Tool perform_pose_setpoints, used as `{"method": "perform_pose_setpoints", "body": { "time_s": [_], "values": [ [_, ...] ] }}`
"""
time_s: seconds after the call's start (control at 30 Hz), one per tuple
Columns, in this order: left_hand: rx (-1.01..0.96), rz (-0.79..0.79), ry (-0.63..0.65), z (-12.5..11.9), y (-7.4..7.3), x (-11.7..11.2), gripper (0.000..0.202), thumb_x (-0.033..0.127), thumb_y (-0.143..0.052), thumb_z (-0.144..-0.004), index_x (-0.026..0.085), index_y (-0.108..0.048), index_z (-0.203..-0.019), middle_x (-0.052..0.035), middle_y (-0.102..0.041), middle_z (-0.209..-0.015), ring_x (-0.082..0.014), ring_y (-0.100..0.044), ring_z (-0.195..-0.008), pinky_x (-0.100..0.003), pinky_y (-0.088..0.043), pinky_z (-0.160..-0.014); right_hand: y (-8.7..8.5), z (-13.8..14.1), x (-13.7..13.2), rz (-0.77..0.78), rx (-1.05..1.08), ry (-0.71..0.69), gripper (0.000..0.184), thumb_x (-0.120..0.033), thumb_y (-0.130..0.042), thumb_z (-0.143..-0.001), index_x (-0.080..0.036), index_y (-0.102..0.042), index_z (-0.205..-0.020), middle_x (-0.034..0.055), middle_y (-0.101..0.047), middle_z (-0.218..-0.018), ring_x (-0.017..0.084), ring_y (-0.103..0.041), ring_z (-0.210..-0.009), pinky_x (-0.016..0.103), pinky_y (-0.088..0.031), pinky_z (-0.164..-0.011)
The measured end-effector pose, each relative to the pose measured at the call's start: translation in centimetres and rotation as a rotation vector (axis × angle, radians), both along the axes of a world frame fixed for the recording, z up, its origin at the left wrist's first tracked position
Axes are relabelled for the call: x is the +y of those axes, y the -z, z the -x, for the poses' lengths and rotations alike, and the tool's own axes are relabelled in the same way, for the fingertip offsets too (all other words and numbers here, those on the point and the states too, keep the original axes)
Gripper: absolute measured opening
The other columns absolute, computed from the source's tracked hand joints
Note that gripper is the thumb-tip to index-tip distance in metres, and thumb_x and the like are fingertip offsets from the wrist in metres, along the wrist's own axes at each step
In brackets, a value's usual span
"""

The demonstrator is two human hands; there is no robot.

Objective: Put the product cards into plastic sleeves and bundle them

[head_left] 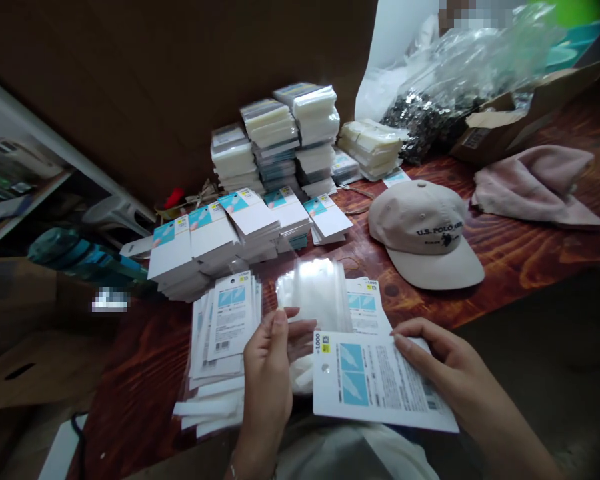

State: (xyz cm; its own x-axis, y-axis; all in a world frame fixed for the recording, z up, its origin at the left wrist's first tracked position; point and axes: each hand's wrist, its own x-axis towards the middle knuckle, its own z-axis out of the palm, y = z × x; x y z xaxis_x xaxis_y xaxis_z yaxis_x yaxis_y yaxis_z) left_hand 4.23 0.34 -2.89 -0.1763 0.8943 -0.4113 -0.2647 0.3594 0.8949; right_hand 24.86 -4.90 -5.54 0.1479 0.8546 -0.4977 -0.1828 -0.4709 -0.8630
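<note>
My left hand (267, 380) pinches a clear plastic sleeve (314, 293) by its lower edge, fingers closed on it above the table's near edge. My right hand (447, 370) grips a white printed card (375, 383) with blue panels and a barcode, held flat and just right of the sleeve. A fanned pile of the same cards (227, 327) lies under and left of my left hand. More cards (365, 303) show behind the sleeve.
The wooden table (520, 253) bears leaning stacks of white packs (215, 240), taller stacks (280, 143) at the back, a beige cap (425, 233), a pink cloth (535, 187) and a cardboard box with plastic bags (480, 80). Cardboard (30, 360) sits lower left.
</note>
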Motion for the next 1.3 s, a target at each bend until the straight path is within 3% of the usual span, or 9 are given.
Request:
{"method": "perform_pose_setpoints", "body": {
  "time_s": [0.17, 0.33, 0.4, 0.5, 0.6, 0.83, 1.03, 1.3],
  "values": [
    [-0.152, 0.068, 0.034, -0.4, 0.2, -0.7, 0.039, 0.044, -0.067, -0.078, 0.013, -0.066, -0.102, -0.0105, -0.075, -0.086, -0.0147, -0.069, -0.070, -0.020, -0.055, -0.059, -0.3, 1.4, 0.6, -0.035, -0.066, 0.226, 0.037, -0.051, -0.073, -0.069, -0.020, -0.064, -0.086, 0.0008, -0.064, -0.061, 0.016, -0.059, -0.050, 0.023, -0.045, -0.042],
    [-0.202, 0.066, 0.090, -1.0, 0.5, -1.5, 0.036, 0.040, -0.069, -0.077, 0.012, -0.068, -0.099, -0.0076, -0.073, -0.082, -0.0138, -0.067, -0.067, -0.024, -0.057, -0.060, -0.3, 3.0, 0.4, -0.087, -0.095, 0.378, 0.036, -0.049, -0.073, -0.071, -0.023, -0.062, -0.093, 0.0017, -0.066, -0.068, 0.018, -0.060, -0.055, 0.025, -0.047, -0.046],
    [-0.213, 0.050, 0.057, -1.0, 0.3, -1.5, 0.032, 0.039, -0.070, -0.077, 0.013, -0.068, -0.096, -0.0058, -0.073, -0.081, -0.0126, -0.066, -0.066, -0.022, -0.057, -0.060, 0.1, 3.0, -0.1, -0.108, -0.024, 0.352, 0.034, -0.049, -0.071, -0.073, -0.024, -0.061, -0.095, 0.0012, -0.066, -0.069, 0.017, -0.059, -0.055, 0.025, -0.047, -0.046],
    [-0.224, 0.007, 0.013, -0.5, 0.1, -1.3, 0.027, 0.037, -0.069, -0.079, 0.014, -0.068, -0.092, -0.0045, -0.073, -0.080, -0.0118, -0.066, -0.066, -0.021, -0.056, -0.062, 0.7, 2.4, -1.1, -0.155, 0.041, 0.201, 0.026, -0.044, -0.071, -0.075, -0.020, -0.064, -0.083, -0.0001, -0.063, -0.063, 0.013, -0.055, -0.052, 0.023, -0.044, -0.047],
    [-0.199, -0.030, 0.060, 0.0, 0.2, -1.4, 0.025, 0.038, -0.066, -0.082, 0.014, -0.068, -0.091, -0.0046, -0.074, -0.081, -0.0122, -0.067, -0.067, -0.021, -0.056, -0.064, 0.9, 2.0, -1.9, -0.130, 0.017, 0.064, 0.024, -0.041, -0.072, -0.076, -0.018, -0.067, -0.073, 0.0003, -0.063, -0.062, 0.012, -0.054, -0.053, 0.022, -0.045, -0.052],
    [-0.106, -0.015, 0.268, -0.8, 0.1, -2.7, 0.038, 0.045, -0.064, -0.081, 0.009, -0.073, -0.092, -0.0118, -0.075, -0.086, -0.0227, -0.070, -0.081, -0.032, -0.057, -0.076, -0.7, 4.4, -1.4, -0.123, 0.028, 0.141, 0.027, -0.043, -0.075, -0.072, -0.019, -0.063, -0.065, -0.0007, -0.061, -0.052, 0.013, -0.054, -0.048, 0.023, -0.044, -0.049],
    [-0.013, -0.053, 0.301, -0.8, -0.7, -3.0, 0.041, 0.047, -0.065, -0.079, 0.011, -0.075, -0.095, -0.0112, -0.076, -0.090, -0.0242, -0.070, -0.085, -0.034, -0.055, -0.085, -2.0, 5.3, -1.1, -0.143, -0.056, 0.104, 0.026, -0.044, -0.077, -0.070, -0.019, -0.068, -0.071, 0.0013, -0.066, -0.057, 0.014, -0.059, -0.053, 0.022, -0.048, -0.052],
    [0.169, -0.081, 0.372, -0.8, -0.3, -3.5, 0.036, 0.047, -0.060, -0.083, 0.019, -0.076, -0.098, -0.0088, -0.073, -0.106, -0.0258, -0.065, -0.106, -0.035, -0.047, -0.100, -1.9, 6.1, -0.7, -0.122, -0.031, 0.123, 0.030, -0.045, -0.077, -0.069, -0.017, -0.070, -0.077, 0.0031, -0.069, -0.063, 0.017, -0.064, -0.059, 0.023, -0.052, -0.054]
  ]
}}
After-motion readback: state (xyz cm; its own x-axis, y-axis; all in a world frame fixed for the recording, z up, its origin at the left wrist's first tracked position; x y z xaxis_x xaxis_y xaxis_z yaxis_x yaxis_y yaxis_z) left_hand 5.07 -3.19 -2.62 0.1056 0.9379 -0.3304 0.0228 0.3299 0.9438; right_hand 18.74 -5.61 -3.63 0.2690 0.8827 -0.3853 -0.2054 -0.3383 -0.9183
